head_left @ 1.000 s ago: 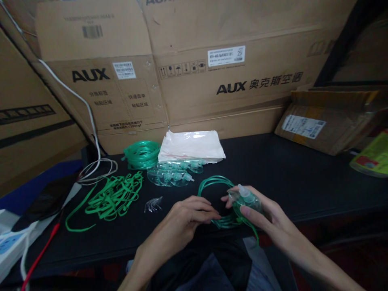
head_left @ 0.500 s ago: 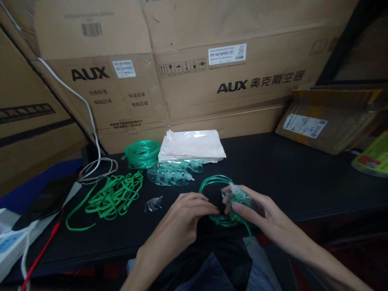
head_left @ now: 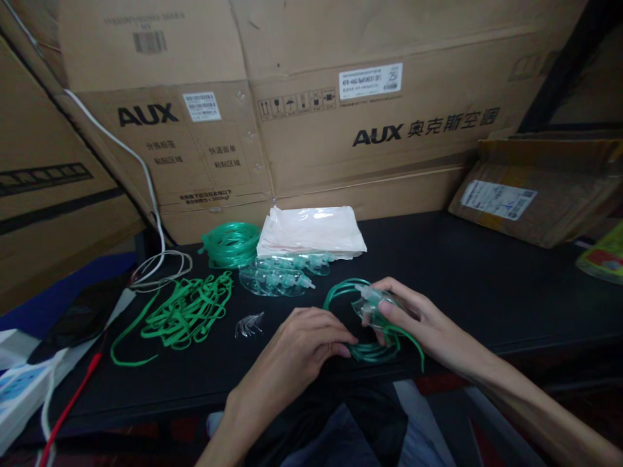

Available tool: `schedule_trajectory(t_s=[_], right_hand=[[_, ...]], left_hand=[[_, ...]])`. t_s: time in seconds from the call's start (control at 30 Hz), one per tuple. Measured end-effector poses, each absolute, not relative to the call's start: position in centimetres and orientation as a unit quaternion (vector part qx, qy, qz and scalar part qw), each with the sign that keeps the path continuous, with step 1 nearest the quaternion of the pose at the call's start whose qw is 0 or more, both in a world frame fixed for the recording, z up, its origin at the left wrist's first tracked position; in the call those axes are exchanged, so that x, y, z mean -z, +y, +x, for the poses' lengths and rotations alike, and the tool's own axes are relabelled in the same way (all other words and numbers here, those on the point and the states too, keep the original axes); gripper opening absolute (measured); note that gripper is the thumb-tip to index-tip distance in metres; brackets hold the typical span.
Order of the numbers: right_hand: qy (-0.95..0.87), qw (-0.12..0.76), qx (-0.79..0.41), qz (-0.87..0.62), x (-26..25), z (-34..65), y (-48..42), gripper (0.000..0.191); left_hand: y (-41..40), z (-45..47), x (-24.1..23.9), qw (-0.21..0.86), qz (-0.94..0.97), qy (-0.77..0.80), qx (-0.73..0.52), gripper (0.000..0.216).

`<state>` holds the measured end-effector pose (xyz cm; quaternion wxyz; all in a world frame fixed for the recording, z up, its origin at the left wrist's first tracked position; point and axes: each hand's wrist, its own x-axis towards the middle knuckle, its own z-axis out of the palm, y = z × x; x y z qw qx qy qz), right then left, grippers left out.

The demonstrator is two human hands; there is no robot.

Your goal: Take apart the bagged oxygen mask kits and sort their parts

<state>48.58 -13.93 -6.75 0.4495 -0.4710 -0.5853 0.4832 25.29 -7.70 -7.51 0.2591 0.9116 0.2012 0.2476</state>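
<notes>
My right hand [head_left: 411, 318] is closed around a clear green oxygen mask [head_left: 370, 305], its pale connector pointing up and to the left. A green elastic strap [head_left: 413, 344] hangs from the mask. Under and behind the mask lies a coil of green tubing [head_left: 343, 287] on the black table. My left hand [head_left: 311, 340] rests low over the coil's left side, thumb and fingers pinched on the tubing. Left of it are several small, thin, shiny strips [head_left: 249, 325]. Further back, several nested clear masks [head_left: 277, 277] lie together.
A tangle of green elastic straps [head_left: 189, 311] spreads across the left of the table. Behind are another tubing coil [head_left: 231, 245] and a stack of white plastic bags [head_left: 311, 232]. Cables and a power strip [head_left: 24, 383] sit far left. Cardboard boxes [head_left: 311, 149] wall the back.
The mask has turned in my right hand, its connector swinging leftward and the strap shifting right. My left hand stays at the coil. The view has shifted slightly.
</notes>
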Motion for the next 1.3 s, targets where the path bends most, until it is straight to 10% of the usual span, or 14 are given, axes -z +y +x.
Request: schedule_trajectory(t_s=[1.3], right_hand=[[-0.663,0.415,-0.329,-0.53,7.5,48.1,-13.7,0.034]], left_hand=[[-7.6,25.9,7.3,0.267,0.857,0.263,-0.352,0.013]])
